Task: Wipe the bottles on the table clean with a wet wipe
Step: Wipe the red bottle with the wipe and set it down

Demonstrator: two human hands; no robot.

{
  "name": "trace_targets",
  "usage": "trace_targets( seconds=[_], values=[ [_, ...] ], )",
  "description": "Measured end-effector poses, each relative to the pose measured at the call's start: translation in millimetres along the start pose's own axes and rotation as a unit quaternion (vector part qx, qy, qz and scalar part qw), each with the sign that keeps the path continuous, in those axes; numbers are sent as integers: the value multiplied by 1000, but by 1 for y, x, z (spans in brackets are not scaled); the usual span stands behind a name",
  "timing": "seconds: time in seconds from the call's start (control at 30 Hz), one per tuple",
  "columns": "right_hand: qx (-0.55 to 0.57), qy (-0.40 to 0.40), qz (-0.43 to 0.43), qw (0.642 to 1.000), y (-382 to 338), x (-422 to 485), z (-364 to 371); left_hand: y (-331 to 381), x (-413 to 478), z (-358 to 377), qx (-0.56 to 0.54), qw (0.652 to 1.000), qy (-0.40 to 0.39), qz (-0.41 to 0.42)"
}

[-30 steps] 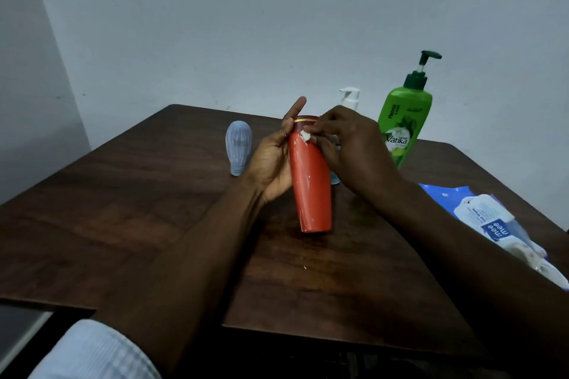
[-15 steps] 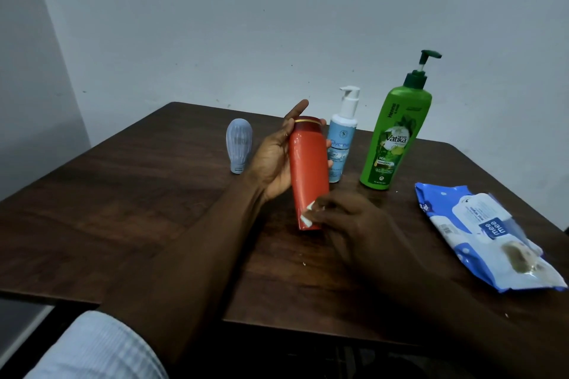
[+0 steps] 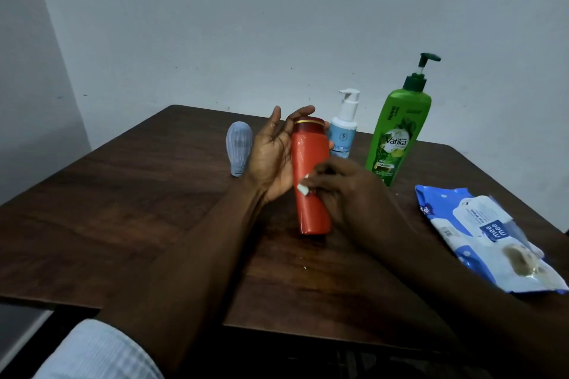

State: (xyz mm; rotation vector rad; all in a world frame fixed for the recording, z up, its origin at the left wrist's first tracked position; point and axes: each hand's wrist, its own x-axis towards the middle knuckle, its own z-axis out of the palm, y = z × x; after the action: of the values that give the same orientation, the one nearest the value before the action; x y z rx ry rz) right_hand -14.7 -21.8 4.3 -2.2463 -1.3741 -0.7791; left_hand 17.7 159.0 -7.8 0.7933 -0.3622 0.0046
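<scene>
Now my left hand wraps the tall red plastic bottle; my right hand pinches the white wet wipe in its fingers. I'd stroke lengthwise, rotating.

green bottle "vatika", pack "mee mee"

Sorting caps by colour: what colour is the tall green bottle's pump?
Dark green pump, clearest in the head view.

Home-like room: wooden table, shampoo bottle, bare wall.
</scene>
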Motion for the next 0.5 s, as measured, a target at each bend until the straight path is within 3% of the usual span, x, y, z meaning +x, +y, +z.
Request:
trace_targets(
  seconds=[0.27,0.5],
  values=[
    [5,44,15,999,12,70,-9,3,-4,7,-50,999,-15,-1],
    [-18,47,11,999,11,75,-7,8,-10,12,-73,997,-23,-11]
  ],
)
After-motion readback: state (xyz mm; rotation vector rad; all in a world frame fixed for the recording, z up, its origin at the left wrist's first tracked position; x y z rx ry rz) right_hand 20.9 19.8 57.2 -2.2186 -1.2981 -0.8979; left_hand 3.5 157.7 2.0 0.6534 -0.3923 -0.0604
